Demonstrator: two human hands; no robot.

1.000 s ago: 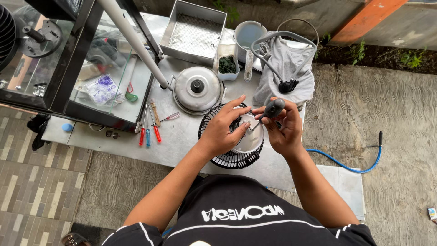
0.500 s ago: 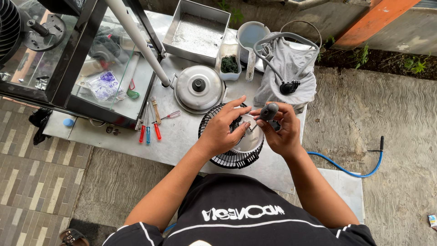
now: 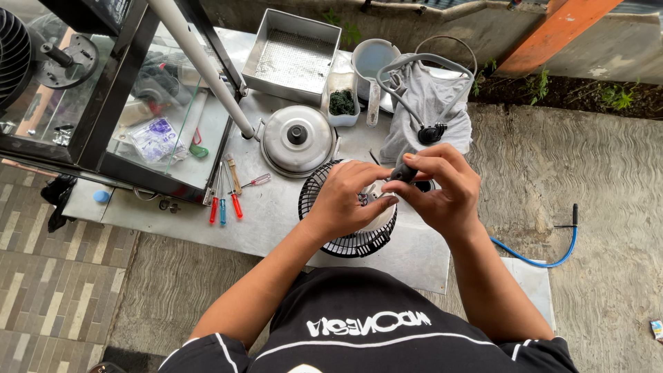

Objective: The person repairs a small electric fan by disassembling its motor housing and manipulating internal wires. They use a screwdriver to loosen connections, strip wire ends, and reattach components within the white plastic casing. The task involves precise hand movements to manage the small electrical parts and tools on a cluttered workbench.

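I see the right hand [image 3: 442,190] pinching a small dark part [image 3: 402,171]. The left hand [image 3: 345,200] is curled, touching it, above the round black fan grille [image 3: 331,238].

Looks like a makeshift outdoor repair spot, someone's yard or patio. Rough concrete floor [image 3: 587,173], paving bricks [image 3: 48,276], weeds by a wall. A metal tabletop [image 3: 276,214] carries screwdrivers [image 3: 224,200], a pot lid [image 3: 298,138], a metal tray [image 3: 293,59] and a black fan grille [image 3: 331,238]. A blue hose [image 3: 545,255] lies on the ground.
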